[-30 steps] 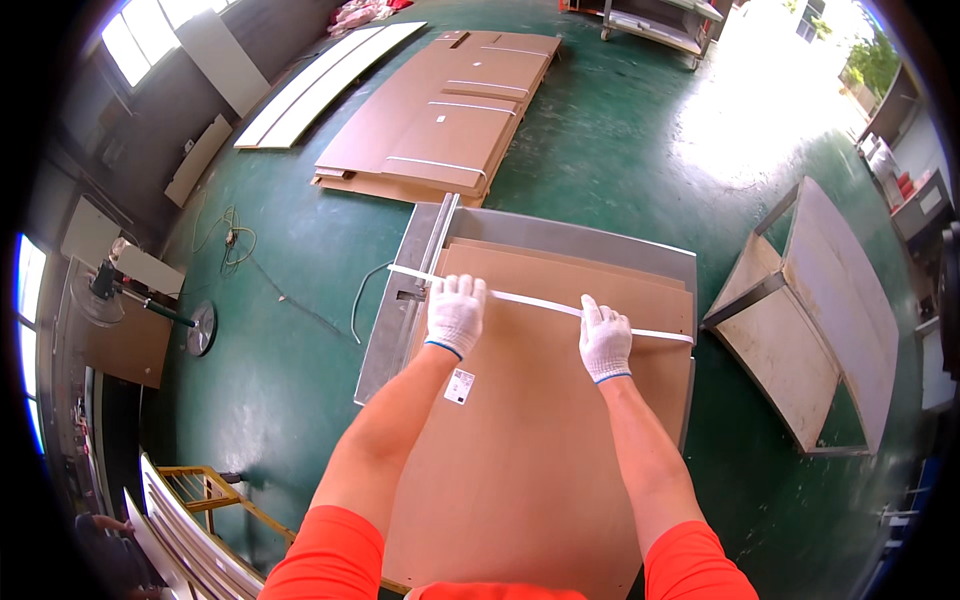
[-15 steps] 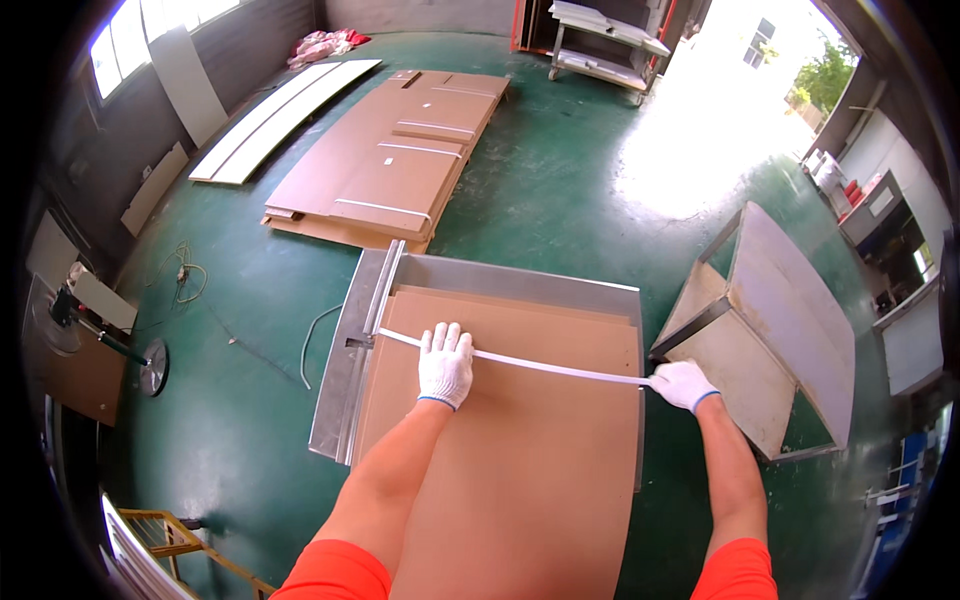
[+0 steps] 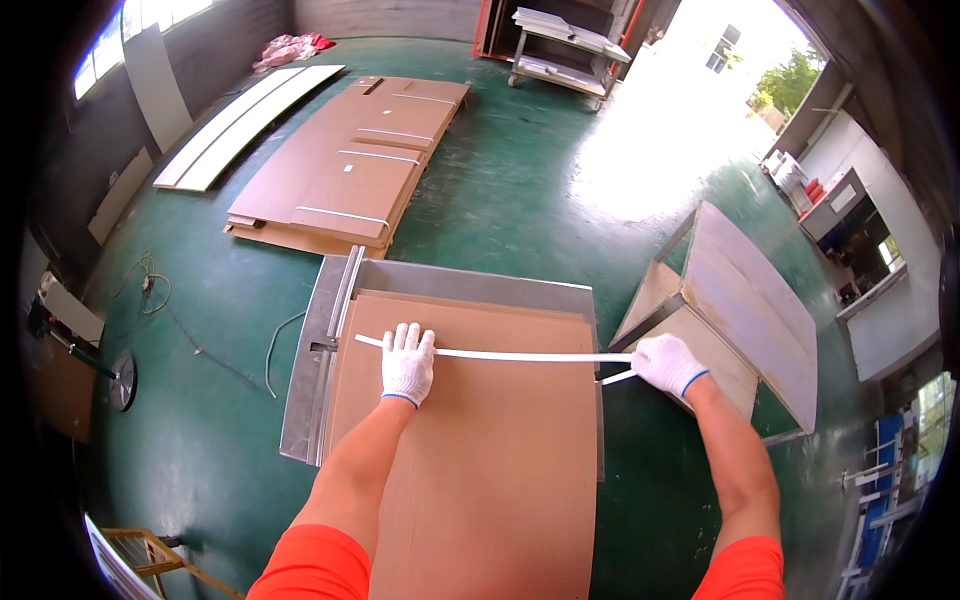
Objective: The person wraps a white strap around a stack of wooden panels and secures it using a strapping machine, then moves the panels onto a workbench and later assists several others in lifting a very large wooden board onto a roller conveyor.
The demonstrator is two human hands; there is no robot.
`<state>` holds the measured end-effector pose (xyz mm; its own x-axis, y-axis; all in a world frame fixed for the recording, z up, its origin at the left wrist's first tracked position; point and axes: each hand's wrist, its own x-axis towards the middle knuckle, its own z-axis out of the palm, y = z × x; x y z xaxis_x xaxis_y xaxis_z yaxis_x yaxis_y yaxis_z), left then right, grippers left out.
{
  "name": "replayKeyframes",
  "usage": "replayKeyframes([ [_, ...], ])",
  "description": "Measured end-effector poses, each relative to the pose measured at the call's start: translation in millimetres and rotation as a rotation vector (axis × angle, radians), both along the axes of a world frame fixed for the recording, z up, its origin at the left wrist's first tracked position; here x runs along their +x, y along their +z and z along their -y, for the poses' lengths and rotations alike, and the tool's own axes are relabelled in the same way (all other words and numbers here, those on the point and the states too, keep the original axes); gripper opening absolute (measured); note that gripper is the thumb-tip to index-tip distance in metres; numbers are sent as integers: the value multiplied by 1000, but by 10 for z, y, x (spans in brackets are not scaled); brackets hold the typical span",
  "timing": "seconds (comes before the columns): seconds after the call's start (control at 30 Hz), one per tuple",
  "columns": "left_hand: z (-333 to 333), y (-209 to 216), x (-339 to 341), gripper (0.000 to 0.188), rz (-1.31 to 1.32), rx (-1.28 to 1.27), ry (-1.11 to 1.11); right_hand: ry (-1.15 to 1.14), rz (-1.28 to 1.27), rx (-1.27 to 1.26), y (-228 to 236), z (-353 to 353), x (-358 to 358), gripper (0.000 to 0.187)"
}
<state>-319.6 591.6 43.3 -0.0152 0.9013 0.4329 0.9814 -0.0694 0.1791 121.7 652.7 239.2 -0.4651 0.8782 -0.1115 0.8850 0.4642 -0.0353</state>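
Observation:
My left hand (image 3: 408, 364), in a white knit glove, lies palm down with stretched fingers on a white strap (image 3: 530, 356). Under it is a stack of brown cardboard sheets (image 3: 490, 450). The strap's free end pokes out just left of my fingers. Past the stack's right edge, my right hand (image 3: 668, 364), gloved too, is closed around the strap and holds it nearly straight across the sheets. A second length of strap (image 3: 619, 377) runs from below that hand to the stack's edge. The sheets lie on a grey metal table (image 3: 480, 283) with a rail along its left side.
An angular panel-sided stand (image 3: 745, 305) sits on the green floor at right. Ahead lie strapped cardboard stacks (image 3: 330, 165) and long pale panels (image 3: 245, 125). At left are a fan stand (image 3: 122, 380) and a loose cable (image 3: 150, 285). A wheeled cart (image 3: 565, 55) stands far back.
My right hand has risen and drawn the strap up, so a lower length shows beneath it. The strap's left end sits slightly farther in from the cardboard's edge. The whole view has shifted.

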Motion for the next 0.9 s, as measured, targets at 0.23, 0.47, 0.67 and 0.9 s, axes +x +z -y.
replayKeyframes([
  [0.23,-19,-6,1,35,41,61,6,-48,-291,44,1093,74,-701,29],
  [0.47,48,68,-126,37,315,142,128,31,-329,411,-880,230,-1511,14],
  [0.67,-81,-190,-839,38,744,484,101,-359,-208,540,-2088,619,-2071,32],
  [0.9,77,522,-2222,30,398,72,453,-327,-168,494,-2141,529,-2059,32],
])
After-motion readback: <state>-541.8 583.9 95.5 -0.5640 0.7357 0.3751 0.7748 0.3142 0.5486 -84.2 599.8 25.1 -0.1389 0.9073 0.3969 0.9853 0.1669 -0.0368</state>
